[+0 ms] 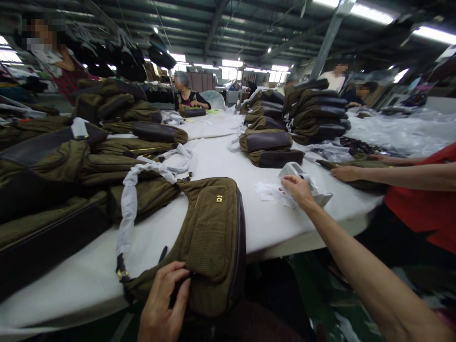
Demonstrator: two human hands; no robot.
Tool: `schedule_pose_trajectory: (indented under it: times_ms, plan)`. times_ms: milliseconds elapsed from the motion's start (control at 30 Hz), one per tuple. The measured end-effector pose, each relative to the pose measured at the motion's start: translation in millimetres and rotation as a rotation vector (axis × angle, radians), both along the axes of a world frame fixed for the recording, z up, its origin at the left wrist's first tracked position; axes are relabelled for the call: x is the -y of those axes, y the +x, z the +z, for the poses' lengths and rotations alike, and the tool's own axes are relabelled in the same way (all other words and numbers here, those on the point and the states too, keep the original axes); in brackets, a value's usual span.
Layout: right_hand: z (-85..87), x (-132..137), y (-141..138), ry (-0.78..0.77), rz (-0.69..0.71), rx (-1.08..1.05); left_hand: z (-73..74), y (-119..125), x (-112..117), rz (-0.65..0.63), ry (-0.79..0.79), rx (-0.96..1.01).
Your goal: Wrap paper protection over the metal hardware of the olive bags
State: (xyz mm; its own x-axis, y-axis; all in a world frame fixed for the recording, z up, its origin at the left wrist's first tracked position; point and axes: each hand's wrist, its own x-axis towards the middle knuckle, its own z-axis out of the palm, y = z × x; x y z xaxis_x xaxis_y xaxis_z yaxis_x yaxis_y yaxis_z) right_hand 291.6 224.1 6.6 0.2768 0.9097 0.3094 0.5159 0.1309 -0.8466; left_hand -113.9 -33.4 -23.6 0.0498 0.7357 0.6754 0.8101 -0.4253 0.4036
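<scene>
An olive corduroy shoulder bag point(210, 228) with dark side trim and a small gold emblem lies at the table's front edge. Its strap point(128, 209) is wrapped in white material and loops to the left. My left hand point(164, 301) is closed on the bag's near edge, fingertips on the fabric by the front pocket. Over at the grey tape dispenser point(322, 197), my right hand point(298, 190) has its fingers pinched together at the dispenser's near side. Whatever is between those fingertips is too small to make out. White paper slips point(269, 191) lie just left of that hand.
Similar bags are heaped at the left point(46, 175) and stacked at the back right point(317, 111). Two more bags point(269, 142) lie mid-table. At right, a co-worker in red point(423, 199) has hands on an olive piece. Clear plastic point(402, 130) covers the far right.
</scene>
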Motion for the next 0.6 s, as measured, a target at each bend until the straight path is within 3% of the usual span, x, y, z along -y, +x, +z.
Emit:
schedule_pose_trajectory:
  times_ms: [233, 333, 433, 500, 600]
  plan:
    - [15.5, 17, -11, -0.024, 0.004, -0.056, 7.3, 4, 3, 0.001, -0.042, 0.059]
    - [30.0, 32, -30, -0.037, 0.090, -0.136, 11.8, 5, 2, 0.012, -0.058, 0.086]
    - [50.9, 61, -60, -0.106, 0.342, -0.216, 17.4, 8, 3, 0.022, -0.085, 0.124]
    - [67.2, 86, -85, -0.189, 0.622, -0.213, 21.0, 11, 5, 0.030, -0.127, 0.163]
    - [88.4, 126, -126, -0.206, 0.992, -0.003, 26.1, 14, 10, 0.072, -0.208, 0.256]
